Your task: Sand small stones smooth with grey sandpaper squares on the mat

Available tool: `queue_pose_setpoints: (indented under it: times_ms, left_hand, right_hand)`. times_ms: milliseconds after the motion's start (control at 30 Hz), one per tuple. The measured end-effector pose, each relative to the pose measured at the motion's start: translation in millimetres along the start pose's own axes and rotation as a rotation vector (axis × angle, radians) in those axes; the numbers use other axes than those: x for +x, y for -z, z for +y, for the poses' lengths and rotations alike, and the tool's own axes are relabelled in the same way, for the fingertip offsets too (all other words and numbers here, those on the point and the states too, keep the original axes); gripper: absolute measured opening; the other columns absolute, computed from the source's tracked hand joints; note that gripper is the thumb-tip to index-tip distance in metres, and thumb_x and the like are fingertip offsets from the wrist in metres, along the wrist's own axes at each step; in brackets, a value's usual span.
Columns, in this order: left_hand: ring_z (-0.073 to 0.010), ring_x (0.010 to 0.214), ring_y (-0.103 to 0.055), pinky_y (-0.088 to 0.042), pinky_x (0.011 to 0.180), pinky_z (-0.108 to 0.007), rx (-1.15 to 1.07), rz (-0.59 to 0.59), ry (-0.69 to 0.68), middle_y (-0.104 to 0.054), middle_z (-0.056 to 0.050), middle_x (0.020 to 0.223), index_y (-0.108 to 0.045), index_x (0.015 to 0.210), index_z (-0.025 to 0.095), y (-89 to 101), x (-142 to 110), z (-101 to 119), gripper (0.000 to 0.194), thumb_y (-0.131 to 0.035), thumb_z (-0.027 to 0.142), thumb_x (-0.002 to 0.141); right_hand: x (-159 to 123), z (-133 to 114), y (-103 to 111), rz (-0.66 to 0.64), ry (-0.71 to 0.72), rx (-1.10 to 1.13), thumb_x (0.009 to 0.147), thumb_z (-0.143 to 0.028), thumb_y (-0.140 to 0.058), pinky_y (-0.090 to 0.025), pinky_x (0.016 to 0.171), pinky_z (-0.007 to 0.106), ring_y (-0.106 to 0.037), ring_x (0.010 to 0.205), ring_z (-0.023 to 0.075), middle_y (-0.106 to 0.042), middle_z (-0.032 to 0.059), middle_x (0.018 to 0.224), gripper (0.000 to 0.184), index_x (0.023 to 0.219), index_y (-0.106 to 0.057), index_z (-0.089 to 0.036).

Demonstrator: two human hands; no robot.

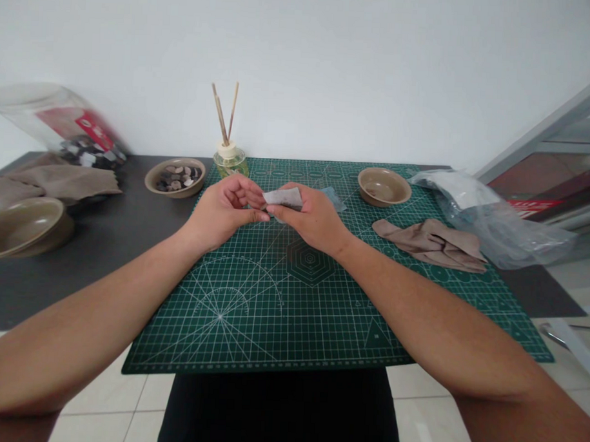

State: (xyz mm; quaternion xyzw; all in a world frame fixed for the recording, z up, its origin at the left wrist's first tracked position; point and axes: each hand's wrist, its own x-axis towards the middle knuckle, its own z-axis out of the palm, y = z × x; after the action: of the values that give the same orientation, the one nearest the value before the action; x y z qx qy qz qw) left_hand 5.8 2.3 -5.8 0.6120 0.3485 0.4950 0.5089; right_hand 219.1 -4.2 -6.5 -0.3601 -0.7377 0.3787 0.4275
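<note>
My two hands meet above the green cutting mat (254, 277), holding a small whitish sachet (283, 197) that looks like thin paper or fabric. My right hand (317, 215) wraps round its right side, thumb across the front. At its left lower edge, my left hand (230, 209) pinches with thumb and fingers. Some of the sachet is hidden by my fingers, and I cannot make out what it contains. Just behind my right hand lies a crumpled light-blue piece (334, 198), partly covered.
A bowl of dark and brown round pieces (177, 188), a reed diffuser (229, 157) and another bowl (383, 195) stand along the back. Brown cloth (432, 244) and a clear plastic bag (508, 222) lie right. Leftward are a bowl (28, 228), cloth (59, 184) and a tipped jar (51, 112).
</note>
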Motion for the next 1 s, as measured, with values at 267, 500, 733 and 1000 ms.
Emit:
queue_pose_setpoints:
  times_ms: [267,500,733,1000]
  left_hand:
    - [-0.014,0.07,-0.076,-0.067,0.071,-0.027,0.063,0.001,-0.008,-0.078,0.001,0.077,-0.069,0.087,0.018,5.0,0.2,-3.2,0.049,-0.104,0.014,0.054]
    - [-0.0135,0.066,-0.074,-0.067,0.067,-0.027,0.071,-0.019,-0.022,-0.075,0.003,0.074,-0.068,0.086,0.019,4.7,-0.3,-1.5,0.047,-0.104,0.015,0.055]
    - [-0.0113,0.066,-0.075,-0.066,0.067,-0.022,0.038,-0.03,-0.046,-0.075,0.004,0.073,-0.068,0.088,0.019,5.3,0.5,-2.8,0.047,-0.101,0.008,0.055]
    - [-0.0138,0.066,-0.075,-0.066,0.067,-0.026,0.08,-0.034,-0.028,-0.073,0.004,0.072,-0.069,0.09,0.02,7.3,-0.4,-3.3,0.048,-0.103,0.012,0.058]
  right_hand:
    - [-1.1,-2.1,1.7,-0.039,0.066,-0.057,0.095,-0.042,-0.073,-0.05,0.087,0.034,-0.069,0.089,0.0203,-0.08,0.0021,0.098,0.023,0.106,-0.075,-0.021]
    - [-0.8,-1.4,2.3,-0.061,0.032,-0.024,0.094,-0.044,-0.074,-0.05,0.081,0.032,-0.067,0.084,0.0187,-0.078,0.0002,0.091,0.025,0.105,-0.076,-0.022]
    - [1.0,-0.2,2.1,-0.091,0.125,-0.083,0.098,-0.034,-0.069,-0.052,0.096,0.037,-0.069,0.101,0.0229,-0.079,0.0045,0.109,0.016,0.109,-0.072,-0.023]
    - [1.4,1.4,2.4,-0.123,0.11,-0.023,0.097,-0.036,-0.068,-0.051,0.092,0.035,-0.069,0.096,0.0209,-0.076,0.0019,0.1,0.017,0.106,-0.072,-0.022]
